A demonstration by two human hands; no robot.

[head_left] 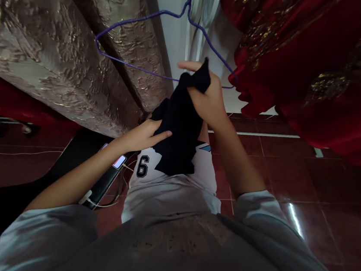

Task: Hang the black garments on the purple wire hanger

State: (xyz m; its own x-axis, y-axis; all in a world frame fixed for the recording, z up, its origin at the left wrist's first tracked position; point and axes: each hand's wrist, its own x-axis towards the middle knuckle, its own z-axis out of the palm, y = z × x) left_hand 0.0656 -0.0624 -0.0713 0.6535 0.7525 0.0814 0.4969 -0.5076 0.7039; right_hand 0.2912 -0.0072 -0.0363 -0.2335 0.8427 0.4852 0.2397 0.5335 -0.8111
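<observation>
A dark navy garment hangs bunched between my two hands. My right hand grips its upper end, fingers closed round the cloth, just below a purple wire hanger that hangs above. My left hand holds the lower left side of the cloth with thumb and fingers pressed on it. Below the garment are my white shorts with the number 6.
A gold embossed curtain fills the upper left. Red embroidered fabric hangs at the upper right. A phone with a cable lies on a black surface at the left. Glossy dark red floor tiles spread to the right.
</observation>
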